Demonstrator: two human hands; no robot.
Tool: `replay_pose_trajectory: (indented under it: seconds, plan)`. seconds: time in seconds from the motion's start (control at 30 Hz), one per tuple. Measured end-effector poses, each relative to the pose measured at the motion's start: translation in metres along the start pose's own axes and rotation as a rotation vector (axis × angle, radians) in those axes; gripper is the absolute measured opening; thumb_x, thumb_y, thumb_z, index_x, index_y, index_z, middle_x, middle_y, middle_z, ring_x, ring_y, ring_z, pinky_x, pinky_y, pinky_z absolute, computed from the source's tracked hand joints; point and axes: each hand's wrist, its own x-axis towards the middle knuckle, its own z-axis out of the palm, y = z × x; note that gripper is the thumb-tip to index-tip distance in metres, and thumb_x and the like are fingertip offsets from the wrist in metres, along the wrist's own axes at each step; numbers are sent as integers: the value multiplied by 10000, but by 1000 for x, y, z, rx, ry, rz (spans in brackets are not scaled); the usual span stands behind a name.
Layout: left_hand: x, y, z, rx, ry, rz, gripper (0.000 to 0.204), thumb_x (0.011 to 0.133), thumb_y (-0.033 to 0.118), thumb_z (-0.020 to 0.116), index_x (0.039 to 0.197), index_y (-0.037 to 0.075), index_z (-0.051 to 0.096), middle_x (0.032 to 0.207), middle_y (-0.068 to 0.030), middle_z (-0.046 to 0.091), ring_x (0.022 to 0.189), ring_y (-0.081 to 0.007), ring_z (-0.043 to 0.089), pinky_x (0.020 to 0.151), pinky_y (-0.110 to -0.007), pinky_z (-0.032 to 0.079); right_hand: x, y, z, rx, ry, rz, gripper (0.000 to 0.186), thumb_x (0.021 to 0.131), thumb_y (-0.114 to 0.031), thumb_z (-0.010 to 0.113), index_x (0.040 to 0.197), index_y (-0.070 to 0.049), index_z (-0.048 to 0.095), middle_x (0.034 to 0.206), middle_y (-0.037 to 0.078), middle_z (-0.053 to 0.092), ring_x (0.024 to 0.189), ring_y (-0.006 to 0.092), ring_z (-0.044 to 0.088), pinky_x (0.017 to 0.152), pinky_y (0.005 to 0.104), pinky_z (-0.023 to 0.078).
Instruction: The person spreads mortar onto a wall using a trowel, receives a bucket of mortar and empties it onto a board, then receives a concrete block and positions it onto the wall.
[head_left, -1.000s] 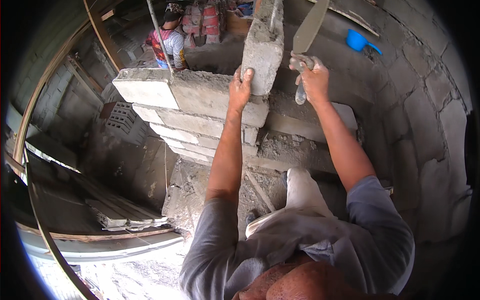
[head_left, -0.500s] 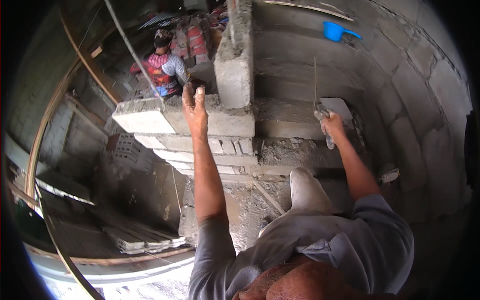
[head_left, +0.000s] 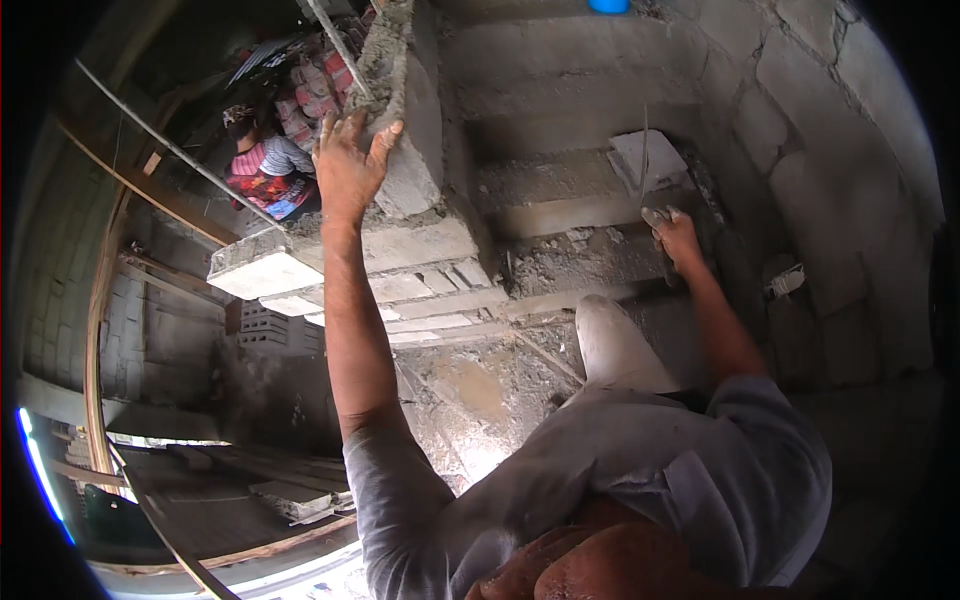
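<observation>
My left hand [head_left: 350, 170] reaches forward with its fingers apart, over the near left side of an upright concrete block [head_left: 418, 165]. Whether the palm touches the block I cannot tell. Wet mortar [head_left: 383, 60] covers the block's top. Beneath it runs a low block wall [head_left: 420, 245] with rough mortar along its upper edge. In my right hand [head_left: 678, 240] is a mortar-caked trowel [head_left: 645, 160], its blade seen edge-on and pointing away from me. Just beyond that hand, a flat grey slab [head_left: 660, 158] lies on a concrete step.
Concrete steps [head_left: 560, 75] rise ahead, bounded on the right by a stone-faced wall [head_left: 800, 130]. A blue dipper [head_left: 608, 5] stands at the top edge. Beyond the low wall a person [head_left: 270, 170] bends down. A thin rod [head_left: 180, 145] slants across the left, near timber posts [head_left: 95, 350].
My left hand has gone from raised above the low wall to over the upright block, fingers spreading. The trowel stays in my right hand. My view has shifted, and the dipper is nearly out of it.
</observation>
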Motion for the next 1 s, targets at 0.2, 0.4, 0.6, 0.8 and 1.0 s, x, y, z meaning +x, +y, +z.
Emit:
replay_pose_trajectory:
  seconds: [0.2, 0.4, 0.6, 0.8, 1.0]
  plan:
    - [-22, 8, 12, -232, 261, -11, 629, 804, 400, 752, 1219, -42, 584, 1242, -251, 582, 1242, -437, 477, 1047, -459, 377, 47, 22, 36, -154, 49, 21, 459, 852, -238, 726, 1170, 35, 538, 660, -7, 515, 523, 81, 470, 470, 269, 376]
    - [-152, 20, 30, -431, 287, -602, 553, 894, 297, 681, 1282, -68, 533, 1298, -239, 566, 1227, -327, 522, 1029, -389, 389, 72, -37, 152, 392, -535, 37, 224, 846, -110, 686, 1004, -25, 552, 680, 31, 559, 508, 110, 505, 428, 277, 402]
    - [-376, 5, 64, -228, -321, -986, 537, 854, 311, 691, 1194, -90, 585, 1173, -309, 608, 1162, -418, 564, 981, -408, 444, 104, -35, 278, 81, -412, -67, 157, 853, -115, 672, 850, -44, 532, 624, 13, 516, 478, 100, 480, 412, 284, 392]
    - [-604, 15, 45, -126, -480, -1301, 455, 835, 306, 656, 1067, -85, 645, 1062, -271, 658, 1038, -386, 626, 914, -425, 470, 29, -28, 285, 89, -405, -173, 194, 856, -151, 673, 822, -61, 504, 559, -3, 492, 420, 134, 496, 374, 329, 367]
    - [-616, 29, 40, -184, -472, -1279, 350, 815, 304, 606, 873, -41, 613, 823, -255, 632, 751, -378, 604, 720, -455, 450, -32, -35, 254, 234, -515, -59, 137, 893, -103, 623, 930, -86, 492, 637, -2, 503, 444, 95, 460, 369, 274, 373]
